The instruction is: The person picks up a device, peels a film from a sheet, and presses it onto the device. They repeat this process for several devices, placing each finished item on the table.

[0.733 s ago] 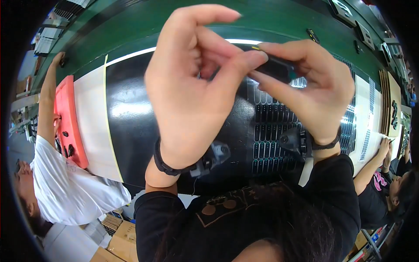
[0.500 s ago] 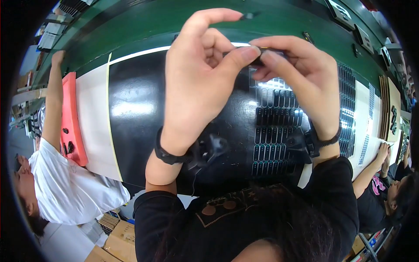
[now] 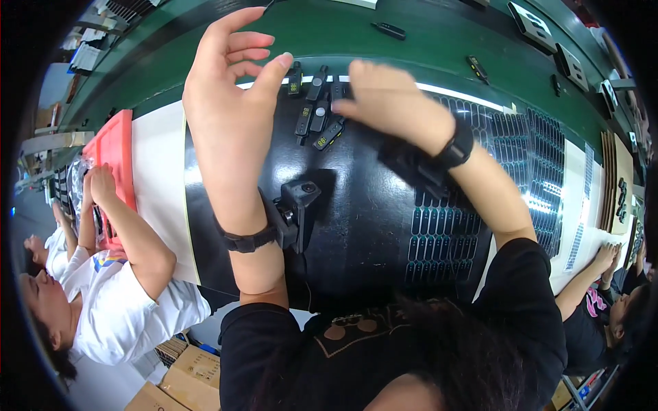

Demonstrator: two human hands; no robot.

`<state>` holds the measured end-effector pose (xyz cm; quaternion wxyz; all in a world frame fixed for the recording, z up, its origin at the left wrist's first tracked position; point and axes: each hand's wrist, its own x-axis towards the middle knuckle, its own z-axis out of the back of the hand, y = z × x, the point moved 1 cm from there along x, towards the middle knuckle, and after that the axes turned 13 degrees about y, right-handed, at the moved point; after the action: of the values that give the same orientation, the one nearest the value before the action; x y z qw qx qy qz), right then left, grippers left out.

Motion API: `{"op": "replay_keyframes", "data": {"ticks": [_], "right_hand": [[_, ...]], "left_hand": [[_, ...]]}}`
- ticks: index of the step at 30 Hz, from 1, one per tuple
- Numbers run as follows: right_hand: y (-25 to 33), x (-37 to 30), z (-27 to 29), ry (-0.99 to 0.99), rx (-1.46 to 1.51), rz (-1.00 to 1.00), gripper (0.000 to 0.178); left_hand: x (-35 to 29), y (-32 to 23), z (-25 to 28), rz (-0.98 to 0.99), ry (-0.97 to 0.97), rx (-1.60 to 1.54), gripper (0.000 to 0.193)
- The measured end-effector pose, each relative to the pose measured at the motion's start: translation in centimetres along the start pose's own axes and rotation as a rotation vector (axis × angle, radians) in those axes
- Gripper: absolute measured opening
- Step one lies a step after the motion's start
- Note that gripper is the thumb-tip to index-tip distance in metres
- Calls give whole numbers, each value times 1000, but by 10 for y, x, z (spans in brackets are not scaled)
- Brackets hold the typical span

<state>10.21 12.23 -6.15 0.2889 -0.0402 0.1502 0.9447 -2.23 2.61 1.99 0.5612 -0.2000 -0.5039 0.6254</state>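
Observation:
My left hand (image 3: pixel 233 96) is raised at the left, its fingers spread and the palm turned toward the right. A small dark scrap (image 3: pixel 269 6) shows at the tip of its index finger, too small to make out. My right hand (image 3: pixel 397 106) is smeared by motion beside a cluster of small black handheld devices (image 3: pixel 319 118) on the black mat (image 3: pixel 322 240). Some of these have lit yellow-green displays, others a round grey button. A dark device (image 3: pixel 340 90) lies close to the right thumb; whether the hand touches it, I cannot tell.
Sheets of dark oval stickers (image 3: pixel 442 240) lie on the mat's right side. Beyond it, the green surface (image 3: pixel 439 41) carries loose black devices (image 3: pixel 388 30). A red tray (image 3: pixel 123 164) stands at left near a co-worker in white (image 3: pixel 116 308); another person (image 3: pixel 596 308) works at right.
My hands were together around a small dark thing and have parted. The left has moved left; the right has swung down beside the cluster, which now shows. The left co-worker's arm has drawn back.

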Motion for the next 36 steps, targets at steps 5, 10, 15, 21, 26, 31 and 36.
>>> {"op": "replay_keyframes", "data": {"ticks": [5, 10, 15, 21, 26, 31, 36], "right_hand": [[11, 1, -11, 104, 43, 16, 40], [8, 13, -6, 38, 39, 22, 39], [11, 32, -6, 41, 45, -61, 36], [0, 25, -7, -108, -187, 48, 28], [8, -41, 48, -404, 326, 362, 40], [20, -88, 72, -374, 689, 293, 37], [27, -96, 78, -396, 754, 302, 31]], "left_hand": [[-2, -10, -6, -68, 64, -19, 38], [-4, -17, -2, -100, 68, -111, 39], [-8, -20, 3, -112, 48, -57, 39], [-11, -25, 2, -92, 124, -251, 42], [-19, -36, 6, -7, 146, -387, 48], [-22, -40, -5, -31, 198, -505, 52], [-22, -42, -12, -47, 247, -664, 52]]}}
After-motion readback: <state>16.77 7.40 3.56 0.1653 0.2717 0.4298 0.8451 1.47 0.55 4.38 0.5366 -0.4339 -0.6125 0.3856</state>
